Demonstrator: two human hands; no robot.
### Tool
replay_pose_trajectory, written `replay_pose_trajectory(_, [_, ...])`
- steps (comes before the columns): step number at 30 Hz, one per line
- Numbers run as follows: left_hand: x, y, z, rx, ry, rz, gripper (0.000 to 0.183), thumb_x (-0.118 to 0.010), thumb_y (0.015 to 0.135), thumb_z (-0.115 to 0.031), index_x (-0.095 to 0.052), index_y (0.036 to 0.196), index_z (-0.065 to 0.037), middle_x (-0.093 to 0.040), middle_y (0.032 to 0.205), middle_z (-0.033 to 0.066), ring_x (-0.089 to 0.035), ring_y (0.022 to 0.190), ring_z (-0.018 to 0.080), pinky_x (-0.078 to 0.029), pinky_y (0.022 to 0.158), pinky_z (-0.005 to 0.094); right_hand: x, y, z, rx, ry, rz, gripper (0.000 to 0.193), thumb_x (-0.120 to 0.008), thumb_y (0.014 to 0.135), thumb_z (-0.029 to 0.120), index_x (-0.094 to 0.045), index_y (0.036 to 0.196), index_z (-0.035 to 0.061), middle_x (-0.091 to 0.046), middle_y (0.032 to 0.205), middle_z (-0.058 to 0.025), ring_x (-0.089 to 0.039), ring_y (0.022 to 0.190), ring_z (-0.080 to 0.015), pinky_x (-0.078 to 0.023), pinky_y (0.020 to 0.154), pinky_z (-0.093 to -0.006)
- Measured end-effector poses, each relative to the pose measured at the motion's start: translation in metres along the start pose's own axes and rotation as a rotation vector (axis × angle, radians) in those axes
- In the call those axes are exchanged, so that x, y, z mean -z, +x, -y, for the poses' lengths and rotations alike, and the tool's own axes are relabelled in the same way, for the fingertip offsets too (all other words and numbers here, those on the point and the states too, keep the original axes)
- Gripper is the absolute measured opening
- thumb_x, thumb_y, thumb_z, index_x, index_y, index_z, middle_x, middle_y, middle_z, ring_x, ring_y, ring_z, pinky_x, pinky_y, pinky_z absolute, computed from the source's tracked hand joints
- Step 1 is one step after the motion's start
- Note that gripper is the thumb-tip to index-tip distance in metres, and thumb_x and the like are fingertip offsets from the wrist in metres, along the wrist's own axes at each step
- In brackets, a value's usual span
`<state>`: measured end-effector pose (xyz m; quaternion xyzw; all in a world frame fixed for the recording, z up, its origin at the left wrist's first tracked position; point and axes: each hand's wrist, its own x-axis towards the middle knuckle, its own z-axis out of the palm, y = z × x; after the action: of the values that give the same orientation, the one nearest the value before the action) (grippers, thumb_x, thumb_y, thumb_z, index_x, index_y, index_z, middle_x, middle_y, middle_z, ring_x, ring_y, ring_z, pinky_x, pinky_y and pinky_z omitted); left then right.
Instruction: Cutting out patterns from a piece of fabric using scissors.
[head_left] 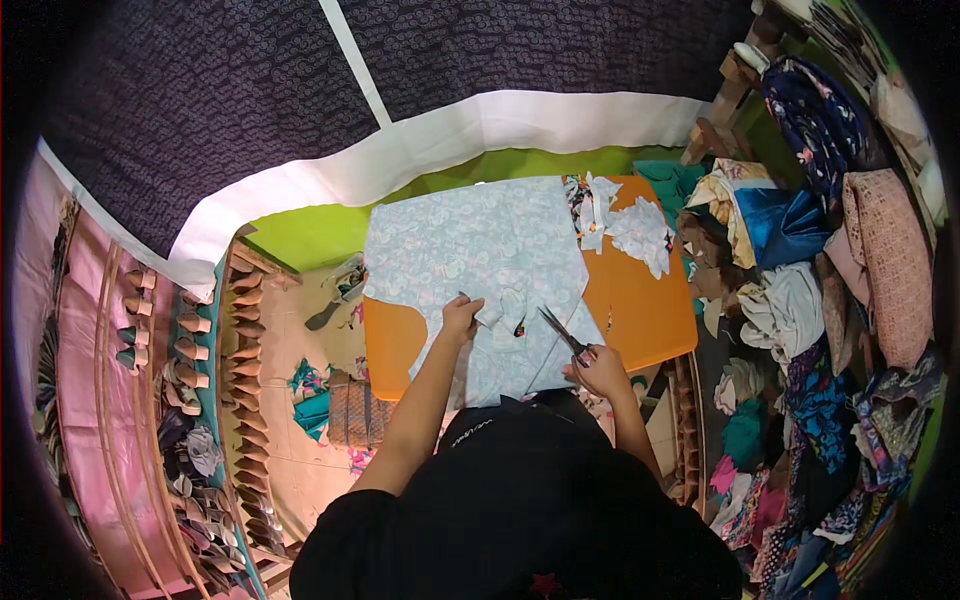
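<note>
A pale blue patterned cloth (470, 235) lies spread over an orange table (645, 315) in front of me. My right hand (600, 373) is wrapped round the handles of a pair of dark scissors (563, 333). Their blades are parted and point up and to the left, above the cloth. My left hand (460, 318) pinches a small cut corner of the pale cloth, left of the scissors. Between both hands lies a small curled cloth scrap (512, 310) with a dark patch on it. Cloth also hangs over the near edge by my lap.
Cut scraps (640, 232) sit at the table's far right. Heaped fabrics (790, 310) crowd the right side. Racks of shoe lasts (247, 380) stand at left, with a brown woven bag (357, 412) on the floor. A dark patterned curtain (540, 50) hangs beyond the table.
</note>
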<state>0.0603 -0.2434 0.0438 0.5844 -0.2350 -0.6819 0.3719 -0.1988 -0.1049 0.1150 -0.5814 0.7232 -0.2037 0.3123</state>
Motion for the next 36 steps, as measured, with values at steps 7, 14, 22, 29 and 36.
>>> replay_pose_trajectory(7, [-0.032, -0.052, -0.049, -0.025, -0.418, 0.327, 0.009, -0.048, 0.075, -0.003, -0.050, 0.080, 0.005, -0.053, 0.073, 0.0102, -0.055, 0.062, 0.0191, -0.050, 0.058, 0.0363, -0.015, -0.013, -0.007, 0.005, 0.155, -0.067, 0.028, -0.067, 0.066, 0.018, -0.052, 0.076, -0.0030, -0.050, 0.057, -0.0073, -0.048, 0.053, -0.0133, -0.041, 0.052, -0.0265])
replay_pose_trajectory(14, [-0.042, -0.087, -0.071, -0.156, -0.605, 0.629, 0.034, -0.038, 0.084, -0.008, -0.037, 0.112, 0.012, -0.047, 0.111, 0.0182, -0.048, 0.102, 0.0247, -0.037, 0.090, 0.0353, -0.007, 0.005, 0.039, -0.087, 0.924, 0.064, 0.025, -0.060, 0.075, 0.019, -0.039, 0.071, 0.0074, -0.046, 0.056, -0.0005, -0.037, 0.042, -0.0048, -0.027, 0.034, -0.0187])
replay_pose_trajectory(22, [-0.057, -0.119, -0.065, -0.364, -0.432, 0.560, 0.025, -0.042, 0.079, 0.004, -0.044, 0.104, 0.008, -0.049, 0.107, 0.0170, -0.050, 0.098, 0.0234, -0.040, 0.086, 0.0335, -0.008, 0.038, 0.135, -0.065, 1.154, -0.034, 0.027, -0.064, 0.070, 0.007, -0.038, 0.075, 0.0068, -0.050, 0.062, -0.0037, -0.051, 0.047, -0.0107, -0.032, 0.031, -0.0193])
replay_pose_trajectory(29, [-0.032, -0.125, -0.084, -0.234, -0.789, 0.890, 0.054, -0.046, 0.079, -0.036, -0.040, 0.113, 0.006, -0.045, 0.116, 0.0189, -0.045, 0.106, 0.0286, -0.031, 0.094, 0.0393, 0.023, 0.063, 0.123, -0.063, 0.910, 0.100, 0.034, -0.069, 0.062, 0.006, -0.037, 0.072, 0.0061, -0.050, 0.055, -0.0065, -0.048, 0.038, -0.0124, -0.029, 0.026, -0.0235])
replay_pose_trajectory(36, [-0.015, -0.099, -0.088, 0.157, -0.266, 0.654, 0.028, -0.048, 0.083, -0.023, -0.049, 0.101, -0.001, -0.056, 0.096, 0.0109, -0.058, 0.082, 0.0219, -0.049, 0.071, 0.0323, 0.096, 0.087, 0.141, 0.177, 0.422, 0.399, 0.027, -0.068, 0.060, 0.008, -0.042, 0.066, 0.0036, -0.047, 0.053, -0.0039, -0.048, 0.046, -0.0112, -0.036, 0.039, -0.0242])
